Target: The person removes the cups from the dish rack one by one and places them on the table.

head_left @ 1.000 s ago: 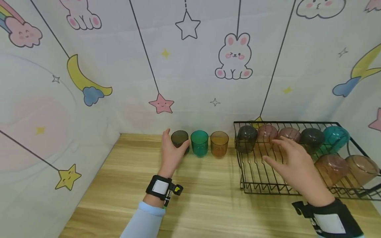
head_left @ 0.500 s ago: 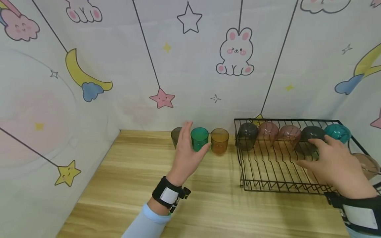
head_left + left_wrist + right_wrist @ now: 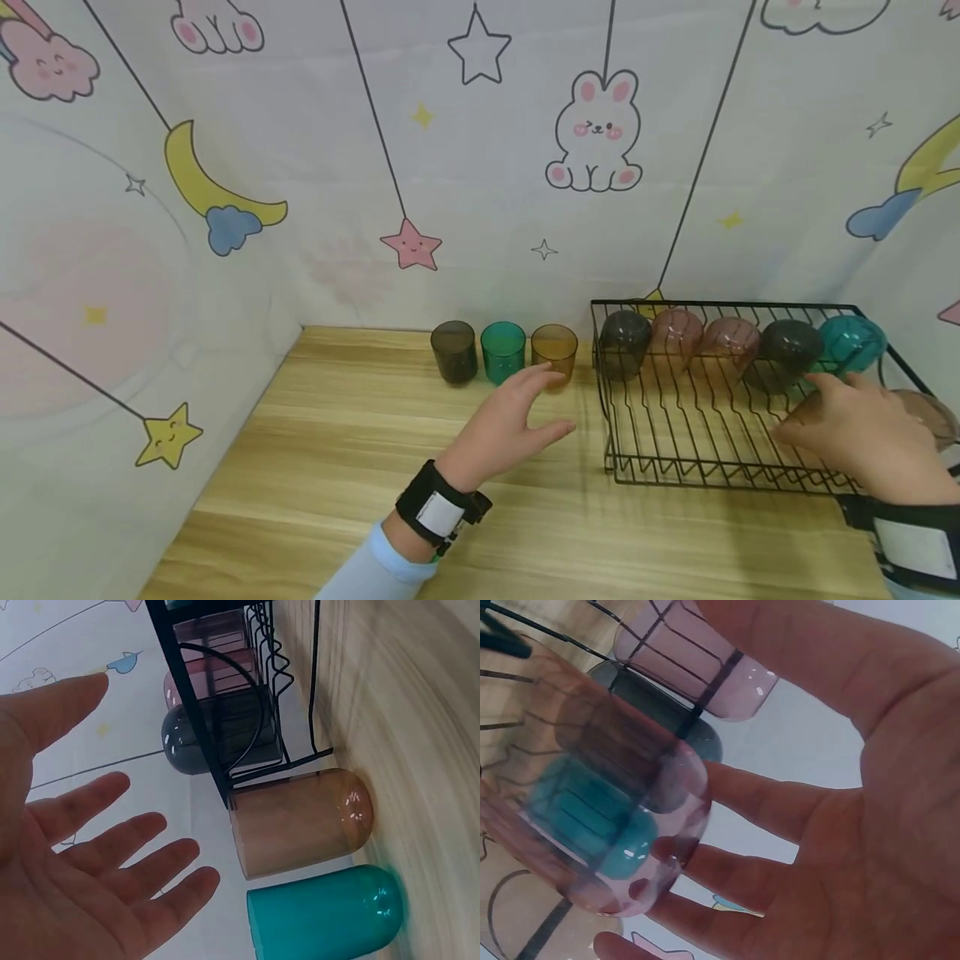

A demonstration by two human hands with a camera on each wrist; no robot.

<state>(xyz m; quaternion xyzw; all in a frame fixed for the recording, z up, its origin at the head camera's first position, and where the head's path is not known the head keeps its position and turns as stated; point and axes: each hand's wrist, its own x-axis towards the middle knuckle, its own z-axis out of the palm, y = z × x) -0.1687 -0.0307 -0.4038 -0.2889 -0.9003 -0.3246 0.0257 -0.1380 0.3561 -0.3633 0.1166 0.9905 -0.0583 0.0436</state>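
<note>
My right hand (image 3: pixel 866 437) reaches over the front row of the black wire rack (image 3: pixel 686 479), at a clear pink cup (image 3: pixel 622 772) standing upside down. In the right wrist view its fingertips lie along the cup's far side, while the thumb stands apart from it. My left hand (image 3: pixel 495 433) hovers over the wooden table with fingers spread and nothing in them. Just beyond it three cups stand upright in a row: a dark grey cup (image 3: pixel 453 354), a green cup (image 3: pixel 503 352) and an amber cup (image 3: pixel 300 821), the last nearest the rack.
Along the rack's back row sit upturned cups: a dark one (image 3: pixel 625 343), two pinkish ones, another dark cup (image 3: pixel 789 354) and a teal cup (image 3: pixel 855 342). A pale amber cup (image 3: pixel 930 417) is at the right front. A printed cloth wall (image 3: pixel 480 183) rises behind.
My left hand has come away from the dark grey cup, moving right and toward me. My right hand has moved right across the rack to the pink cup at the front.
</note>
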